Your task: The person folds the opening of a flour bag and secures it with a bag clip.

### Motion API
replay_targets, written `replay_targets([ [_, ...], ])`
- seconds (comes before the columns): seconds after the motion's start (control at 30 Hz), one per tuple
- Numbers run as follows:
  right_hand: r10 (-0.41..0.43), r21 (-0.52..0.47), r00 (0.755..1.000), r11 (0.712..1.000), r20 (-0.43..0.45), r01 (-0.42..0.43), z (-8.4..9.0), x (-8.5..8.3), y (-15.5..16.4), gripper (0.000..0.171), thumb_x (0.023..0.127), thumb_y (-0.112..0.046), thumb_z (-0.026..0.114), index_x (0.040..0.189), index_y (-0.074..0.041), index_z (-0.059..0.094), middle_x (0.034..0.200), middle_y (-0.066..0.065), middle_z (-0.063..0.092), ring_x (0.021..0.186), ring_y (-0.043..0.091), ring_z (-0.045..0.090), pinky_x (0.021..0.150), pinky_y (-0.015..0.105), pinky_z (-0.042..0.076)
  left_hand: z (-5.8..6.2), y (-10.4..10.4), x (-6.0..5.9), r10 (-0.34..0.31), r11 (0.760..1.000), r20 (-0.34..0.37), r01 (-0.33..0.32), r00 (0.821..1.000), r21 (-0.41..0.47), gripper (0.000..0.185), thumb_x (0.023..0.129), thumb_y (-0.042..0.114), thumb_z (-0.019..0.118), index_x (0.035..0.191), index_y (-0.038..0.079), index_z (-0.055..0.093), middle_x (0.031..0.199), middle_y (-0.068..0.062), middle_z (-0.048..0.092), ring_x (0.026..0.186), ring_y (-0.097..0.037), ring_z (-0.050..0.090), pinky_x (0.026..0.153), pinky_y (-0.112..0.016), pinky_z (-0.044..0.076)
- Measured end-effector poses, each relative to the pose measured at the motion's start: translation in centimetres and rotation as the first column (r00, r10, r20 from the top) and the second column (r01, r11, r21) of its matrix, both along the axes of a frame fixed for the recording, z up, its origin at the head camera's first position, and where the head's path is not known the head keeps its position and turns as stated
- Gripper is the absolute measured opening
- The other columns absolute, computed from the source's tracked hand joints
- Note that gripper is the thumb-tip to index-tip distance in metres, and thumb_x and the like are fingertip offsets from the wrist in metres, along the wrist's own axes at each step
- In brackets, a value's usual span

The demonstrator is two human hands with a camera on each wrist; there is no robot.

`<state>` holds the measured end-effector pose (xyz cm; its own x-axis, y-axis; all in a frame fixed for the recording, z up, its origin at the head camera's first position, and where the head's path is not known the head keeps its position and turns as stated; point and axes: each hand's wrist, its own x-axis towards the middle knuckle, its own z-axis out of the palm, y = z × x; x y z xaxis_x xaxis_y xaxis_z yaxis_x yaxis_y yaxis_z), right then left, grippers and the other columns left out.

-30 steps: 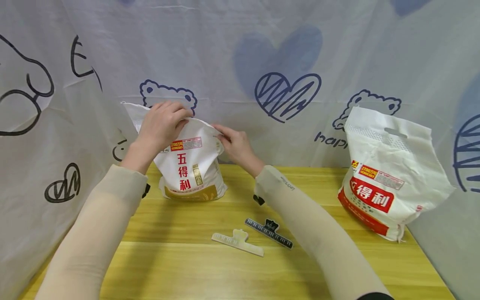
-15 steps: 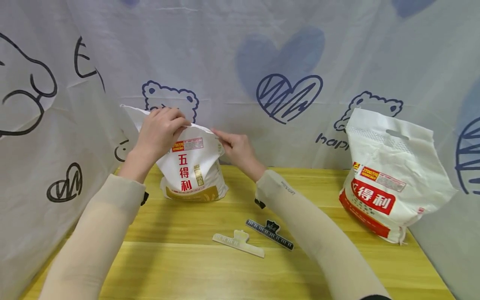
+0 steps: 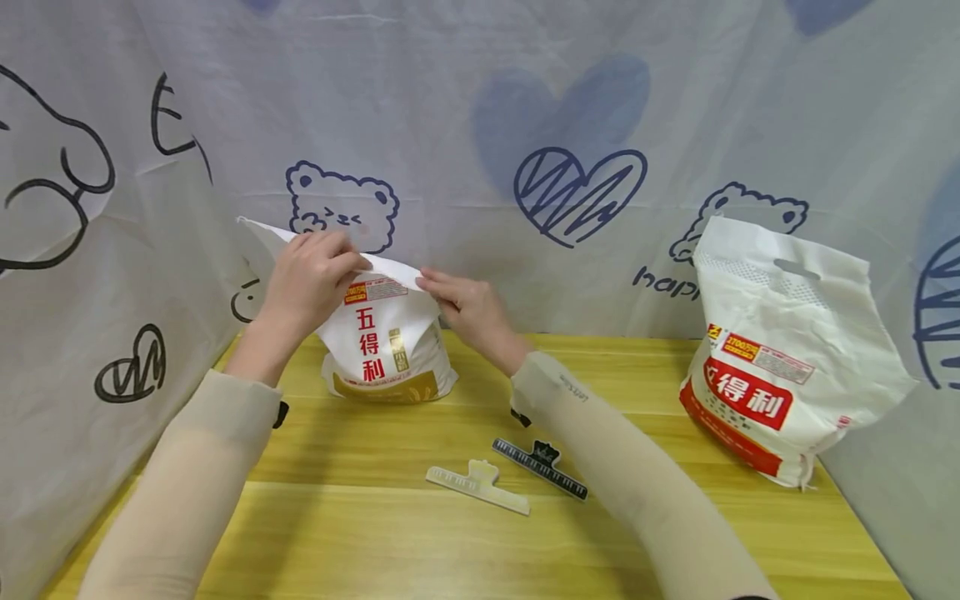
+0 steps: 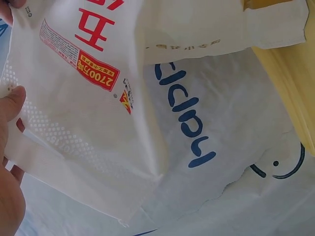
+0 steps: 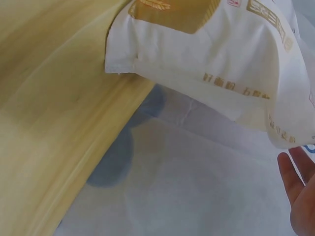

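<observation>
A white flour bag (image 3: pixel 375 342) with red lettering and a gold band stands upright at the table's back left. My left hand (image 3: pixel 311 279) grips its top edge left of the middle. In the left wrist view the left thumb (image 4: pixel 15 101) presses the bag's face near the handle slot, other fingers behind. My right hand (image 3: pixel 476 312) pinches the right end of the top edge between thumb and fingers. A strip of the top edge is folded over toward me between the hands. In the right wrist view, right fingers (image 5: pixel 293 179) reach the bag's side at the frame edge.
A second flour bag (image 3: pixel 772 367) with a red label and a handle slot leans at the table's right. A white clip (image 3: pixel 477 485) and a black clip (image 3: pixel 540 467), both with piano-key print, lie in front. A printed cloth (image 3: pixel 465 108) hangs close behind the table (image 3: pixel 360 533).
Both hands have moved slightly down and toward me, drawing the bag's top edge lower. The edge now shows as a wider folded white strip. The clips and second bag have stayed put.
</observation>
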<state>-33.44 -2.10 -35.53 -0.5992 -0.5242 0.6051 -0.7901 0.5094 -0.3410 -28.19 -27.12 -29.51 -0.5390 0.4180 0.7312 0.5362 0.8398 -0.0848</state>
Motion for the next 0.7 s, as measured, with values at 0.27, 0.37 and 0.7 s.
replay_targets([
  [0.27, 0.007, -0.001, 0.999, 1.0, -0.037, -0.007, -1.3, 0.3, -0.2, 0.033, 0.098, -0.005, 0.07, 0.13, -0.015, 0.072, 0.15, 0.006, 0.057, 0.133, 0.029, 0.06, 0.111, 0.034, 0.047, -1.4, -0.5, 0.4, -0.016, 0.999, -0.013, 0.017, 1.0, 0.044, 0.02, 0.082, -0.016, 0.073, 0.09, 0.002, 0.077, 0.098, -0.013, 0.071, 0.097, -0.037, 0.066, 0.092, -0.053, 0.054],
  [0.37, -0.003, -0.012, 0.999, 1.0, -0.032, 0.002, -1.7, 0.4, -0.4, 0.031, 0.099, -0.006, 0.069, 0.129, -0.016, 0.073, 0.152, 0.011, 0.055, 0.134, 0.032, 0.058, 0.113, 0.036, 0.046, -1.9, -0.7, 0.4, -0.015, 0.998, -0.015, 0.015, 1.0, 0.057, 0.019, 0.081, -0.017, 0.072, 0.088, 0.001, 0.075, 0.103, -0.015, 0.071, 0.098, -0.038, 0.067, 0.093, -0.054, 0.054],
  [0.7, -0.033, -0.019, 0.999, 0.999, 0.016, 0.034, -1.9, 0.5, -1.3, 0.028, 0.1, -0.012, 0.07, 0.128, -0.016, 0.073, 0.154, 0.01, 0.054, 0.137, 0.032, 0.057, 0.114, 0.038, 0.045, -2.5, -1.2, 0.0, 0.054, 0.997, 0.069, -0.058, 0.996, 0.051, 0.027, 0.077, -0.02, 0.069, 0.093, 0.003, 0.07, 0.135, -0.015, 0.068, 0.122, -0.038, 0.063, 0.109, -0.051, 0.047],
])
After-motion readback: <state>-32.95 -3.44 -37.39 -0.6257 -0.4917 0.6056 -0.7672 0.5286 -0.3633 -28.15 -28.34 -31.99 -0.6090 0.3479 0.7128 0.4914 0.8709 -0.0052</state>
